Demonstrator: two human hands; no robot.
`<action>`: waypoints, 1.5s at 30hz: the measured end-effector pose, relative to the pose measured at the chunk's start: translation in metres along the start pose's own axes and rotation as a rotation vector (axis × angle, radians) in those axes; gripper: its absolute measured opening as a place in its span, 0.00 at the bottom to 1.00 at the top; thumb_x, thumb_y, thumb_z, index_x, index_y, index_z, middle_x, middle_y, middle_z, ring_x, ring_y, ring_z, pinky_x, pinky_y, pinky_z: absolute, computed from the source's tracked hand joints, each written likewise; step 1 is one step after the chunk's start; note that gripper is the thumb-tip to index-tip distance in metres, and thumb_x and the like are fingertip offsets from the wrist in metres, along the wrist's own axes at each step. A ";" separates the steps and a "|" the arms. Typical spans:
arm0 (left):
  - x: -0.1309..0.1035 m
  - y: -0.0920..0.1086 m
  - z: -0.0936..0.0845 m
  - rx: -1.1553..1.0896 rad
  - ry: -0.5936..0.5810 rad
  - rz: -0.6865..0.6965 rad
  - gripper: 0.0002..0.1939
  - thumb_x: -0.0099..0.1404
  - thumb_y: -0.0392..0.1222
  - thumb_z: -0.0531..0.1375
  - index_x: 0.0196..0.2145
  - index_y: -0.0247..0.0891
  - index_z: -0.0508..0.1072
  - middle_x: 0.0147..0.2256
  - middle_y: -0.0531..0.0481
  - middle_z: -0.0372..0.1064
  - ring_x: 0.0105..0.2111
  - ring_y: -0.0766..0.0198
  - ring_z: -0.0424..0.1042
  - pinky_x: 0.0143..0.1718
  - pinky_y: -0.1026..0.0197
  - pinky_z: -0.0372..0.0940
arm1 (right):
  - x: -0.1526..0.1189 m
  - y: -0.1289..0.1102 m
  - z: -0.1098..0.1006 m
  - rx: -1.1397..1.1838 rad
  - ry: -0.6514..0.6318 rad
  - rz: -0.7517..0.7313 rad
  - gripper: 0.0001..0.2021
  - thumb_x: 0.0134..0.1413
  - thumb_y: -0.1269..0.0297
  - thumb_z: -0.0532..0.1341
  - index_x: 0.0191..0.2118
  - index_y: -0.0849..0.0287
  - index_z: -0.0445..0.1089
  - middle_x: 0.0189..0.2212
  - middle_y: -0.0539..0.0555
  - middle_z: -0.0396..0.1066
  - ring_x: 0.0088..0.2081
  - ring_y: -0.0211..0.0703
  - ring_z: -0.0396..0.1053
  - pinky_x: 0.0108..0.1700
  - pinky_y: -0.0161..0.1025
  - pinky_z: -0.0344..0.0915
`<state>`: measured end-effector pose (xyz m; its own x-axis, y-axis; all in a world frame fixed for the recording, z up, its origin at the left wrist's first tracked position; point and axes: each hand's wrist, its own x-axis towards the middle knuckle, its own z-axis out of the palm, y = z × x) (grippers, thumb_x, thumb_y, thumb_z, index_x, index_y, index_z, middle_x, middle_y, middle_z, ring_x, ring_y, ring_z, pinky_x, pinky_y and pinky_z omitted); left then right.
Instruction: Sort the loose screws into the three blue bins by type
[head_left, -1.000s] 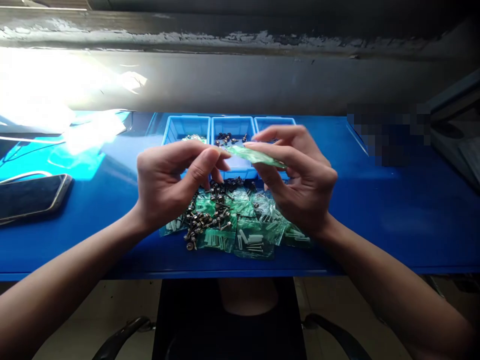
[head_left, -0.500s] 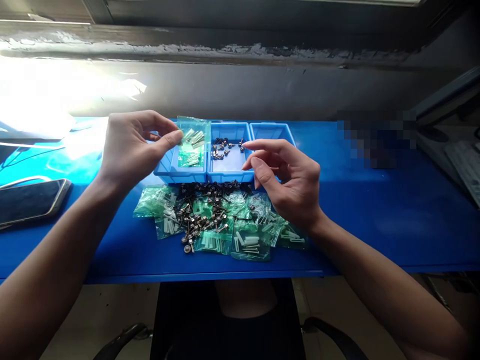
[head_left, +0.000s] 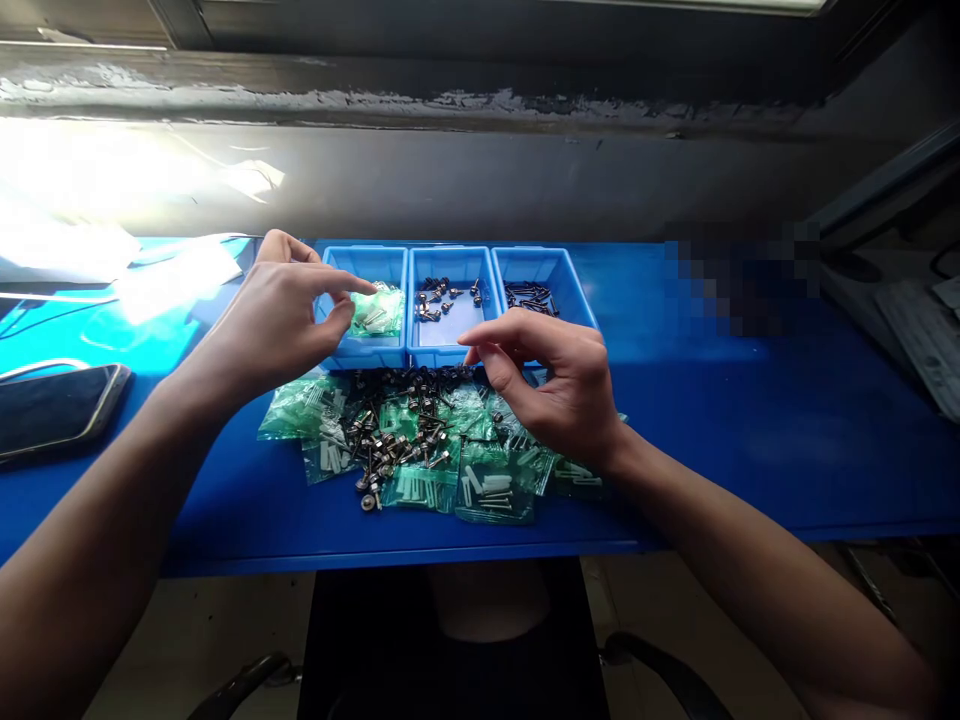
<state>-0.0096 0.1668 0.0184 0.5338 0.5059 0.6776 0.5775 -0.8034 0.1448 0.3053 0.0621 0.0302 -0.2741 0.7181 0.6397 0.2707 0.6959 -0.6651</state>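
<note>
My left hand (head_left: 289,310) is over the left blue bin (head_left: 367,355), thumb and forefinger apart, the fingertip by a green packet (head_left: 379,312) lying in that bin. The middle bin (head_left: 450,355) holds several silvery hex-headed screws (head_left: 431,312). Dark screws (head_left: 532,298) lie in the right bin (head_left: 581,310). My right hand (head_left: 559,385) hovers at the front of the middle and right bins, thumb and forefinger slightly apart, with nothing visible between them. Beneath it and to its left, a pile of loose screws (head_left: 386,450) is mixed with green packets (head_left: 495,490) of pale plugs and screws.
A phone (head_left: 60,410) with a white cable lies at the left of the blue table (head_left: 750,450). Behind the table is a wall (head_left: 450,180). Papers (head_left: 915,330) are at the far right, near a pixelated dark patch. Bright light washes out the far left.
The green packet that my left hand held up is now down in the left bin, and the fingers have parted. My right hand has moved left and toward me, uncovering screws in the right bin.
</note>
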 end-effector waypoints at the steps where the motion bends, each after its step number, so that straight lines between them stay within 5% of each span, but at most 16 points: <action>1: 0.000 -0.002 0.000 0.016 0.008 0.014 0.13 0.68 0.50 0.70 0.50 0.52 0.86 0.28 0.48 0.69 0.38 0.52 0.63 0.35 0.55 0.59 | 0.000 0.000 0.000 -0.001 -0.004 -0.006 0.09 0.69 0.72 0.62 0.45 0.56 0.81 0.36 0.51 0.82 0.36 0.40 0.79 0.33 0.42 0.76; 8: -0.002 -0.015 0.009 -0.054 0.006 0.096 0.06 0.67 0.47 0.71 0.41 0.49 0.87 0.25 0.50 0.71 0.37 0.54 0.64 0.46 0.48 0.68 | 0.000 0.001 0.000 -0.019 -0.020 -0.039 0.10 0.70 0.72 0.62 0.44 0.55 0.81 0.36 0.51 0.82 0.35 0.39 0.77 0.33 0.42 0.74; 13: 0.002 0.005 -0.002 -0.068 -0.183 0.002 0.08 0.71 0.51 0.67 0.40 0.52 0.87 0.24 0.50 0.70 0.40 0.51 0.68 0.52 0.41 0.69 | 0.000 0.001 0.000 -0.023 -0.023 -0.053 0.10 0.69 0.74 0.62 0.43 0.58 0.81 0.35 0.51 0.81 0.34 0.38 0.76 0.33 0.41 0.73; 15: 0.006 0.022 -0.012 0.036 -0.317 -0.121 0.12 0.75 0.49 0.62 0.44 0.52 0.87 0.31 0.48 0.74 0.48 0.48 0.70 0.57 0.39 0.68 | 0.000 0.000 0.000 -0.025 -0.024 -0.064 0.10 0.69 0.74 0.61 0.43 0.59 0.81 0.34 0.51 0.81 0.33 0.37 0.75 0.32 0.40 0.72; 19: 0.013 0.048 -0.022 0.172 -0.350 -0.210 0.19 0.79 0.50 0.54 0.48 0.48 0.86 0.45 0.44 0.78 0.60 0.43 0.68 0.62 0.37 0.68 | 0.000 0.000 0.000 -0.031 -0.028 -0.077 0.10 0.69 0.75 0.61 0.42 0.59 0.81 0.34 0.52 0.81 0.32 0.36 0.74 0.32 0.39 0.71; 22: 0.013 0.052 -0.018 0.206 -0.371 -0.208 0.25 0.82 0.48 0.48 0.59 0.40 0.82 0.58 0.43 0.77 0.68 0.38 0.62 0.69 0.30 0.63 | 0.000 0.000 0.000 -0.043 -0.029 -0.088 0.11 0.68 0.76 0.61 0.42 0.59 0.81 0.33 0.51 0.80 0.31 0.36 0.73 0.32 0.39 0.70; 26: 0.009 0.049 -0.011 0.174 -0.412 -0.251 0.28 0.84 0.51 0.45 0.69 0.40 0.73 0.60 0.43 0.75 0.76 0.41 0.55 0.74 0.31 0.62 | -0.001 0.001 0.000 -0.049 -0.039 -0.120 0.10 0.69 0.76 0.61 0.43 0.60 0.81 0.33 0.52 0.80 0.30 0.35 0.71 0.31 0.39 0.69; 32: 0.016 0.056 -0.014 0.145 -0.327 -0.432 0.31 0.84 0.55 0.46 0.77 0.41 0.59 0.65 0.36 0.70 0.59 0.45 0.76 0.65 0.36 0.71 | -0.001 0.000 0.002 -0.056 -0.048 -0.154 0.10 0.69 0.76 0.61 0.43 0.62 0.81 0.32 0.53 0.80 0.28 0.35 0.69 0.30 0.39 0.67; 41: 0.016 0.058 -0.008 0.186 -0.368 -0.403 0.32 0.82 0.59 0.47 0.76 0.45 0.62 0.63 0.38 0.73 0.63 0.40 0.73 0.65 0.37 0.70 | 0.001 0.000 -0.002 -0.108 -0.038 -0.171 0.10 0.69 0.78 0.61 0.43 0.65 0.81 0.33 0.55 0.80 0.29 0.34 0.70 0.31 0.38 0.68; 45: 0.020 0.065 -0.012 0.263 -0.290 -0.469 0.32 0.81 0.60 0.45 0.69 0.41 0.71 0.51 0.39 0.78 0.55 0.44 0.76 0.60 0.38 0.70 | 0.001 0.004 -0.005 -0.210 -0.147 -0.234 0.11 0.69 0.77 0.60 0.46 0.67 0.81 0.35 0.55 0.80 0.29 0.35 0.70 0.30 0.38 0.67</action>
<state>0.0312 0.1208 0.0501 0.3108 0.8817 0.3550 0.9052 -0.3884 0.1722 0.3109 0.0651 0.0304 -0.4769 0.5403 0.6932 0.3648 0.8393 -0.4032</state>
